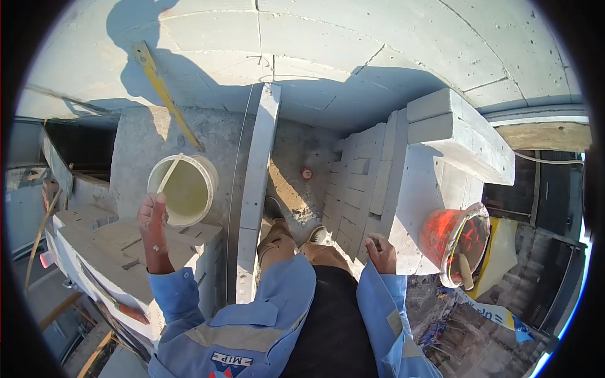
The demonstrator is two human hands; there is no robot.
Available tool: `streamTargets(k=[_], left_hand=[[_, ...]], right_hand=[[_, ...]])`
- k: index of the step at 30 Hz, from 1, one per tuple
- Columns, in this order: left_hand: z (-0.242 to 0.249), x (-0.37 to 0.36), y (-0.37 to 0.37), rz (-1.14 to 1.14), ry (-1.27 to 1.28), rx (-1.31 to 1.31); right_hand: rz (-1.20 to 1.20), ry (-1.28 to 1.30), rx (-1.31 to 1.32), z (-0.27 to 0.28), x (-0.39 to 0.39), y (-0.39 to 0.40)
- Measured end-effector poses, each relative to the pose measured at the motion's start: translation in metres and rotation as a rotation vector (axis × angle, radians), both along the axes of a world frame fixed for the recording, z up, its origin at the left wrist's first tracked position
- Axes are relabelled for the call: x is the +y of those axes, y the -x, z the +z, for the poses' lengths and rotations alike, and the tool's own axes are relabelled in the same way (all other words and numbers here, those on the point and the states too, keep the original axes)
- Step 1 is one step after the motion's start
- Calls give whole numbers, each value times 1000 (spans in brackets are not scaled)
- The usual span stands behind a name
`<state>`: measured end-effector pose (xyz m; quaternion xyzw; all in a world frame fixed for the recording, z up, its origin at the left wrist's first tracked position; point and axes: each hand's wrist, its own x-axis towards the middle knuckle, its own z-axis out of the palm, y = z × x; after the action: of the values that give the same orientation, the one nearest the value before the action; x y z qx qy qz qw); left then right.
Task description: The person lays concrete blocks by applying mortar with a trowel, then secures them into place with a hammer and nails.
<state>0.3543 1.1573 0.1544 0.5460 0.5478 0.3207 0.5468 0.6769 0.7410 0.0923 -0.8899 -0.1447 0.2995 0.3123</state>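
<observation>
At the near left rim of the white bucket [213, 179], the left hand [153, 212] closes over the lower end of a pale strip [170, 174] and hides it; I cannot tell whether this is a stick or the bucket's handle. Well to the bucket's right, the right hand [381, 253] curls, so its palm is hidden. Between them, right of the bucket, a red round thing [307, 173] is too small to identify.
</observation>
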Motion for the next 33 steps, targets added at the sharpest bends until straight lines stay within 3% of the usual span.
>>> streamTargets(k=[2, 5, 7, 11, 12, 16, 22, 25, 26, 27, 30, 31, 32, 33], left_hand=[[66, -10, -14, -206, -178, -144], [164, -29, -48, -217, -121, -413], [217, -32, -58, -445, -107, -536], [274, -66, -110, -616, -147, -641], [280, -87, -129, -572, -147, -685], [268, -142, -176, -808, -41, -699], [195, -241, -249, -812, 313, -699], [173, -277, -269, -986, 364, -592], [168, -285, -272, -994, 402, -577], [164, -293, -275, -1002, 444, -557], [161, -328, -281, -1051, 395, -482], [161, -335, -283, -1103, 388, -440], [161, -340, -287, -1133, 370, -421], [162, -344, -288, -1160, 358, -399]], right_hand=[[29, -71, 10, 9, -10, -1], [85, -227, -85, 18, -38, -6], [73, -363, -18, 43, -51, -11], [90, -615, 92, 114, -79, -20], [77, -629, 74, 127, -86, -23], [176, -801, 178, 157, -109, -28], [364, -1001, 347, 207, -114, -37], [343, -976, 384, 214, -100, -51], [375, -848, 469, 210, -93, -60], [364, -844, 474, 203, -83, -68], [698, -493, 100, 159, -48, -78], [777, -311, -86, 133, -34, -79], [752, -300, -94, 83, -133, -99], [997, -205, -99, 38, -102, -106]])
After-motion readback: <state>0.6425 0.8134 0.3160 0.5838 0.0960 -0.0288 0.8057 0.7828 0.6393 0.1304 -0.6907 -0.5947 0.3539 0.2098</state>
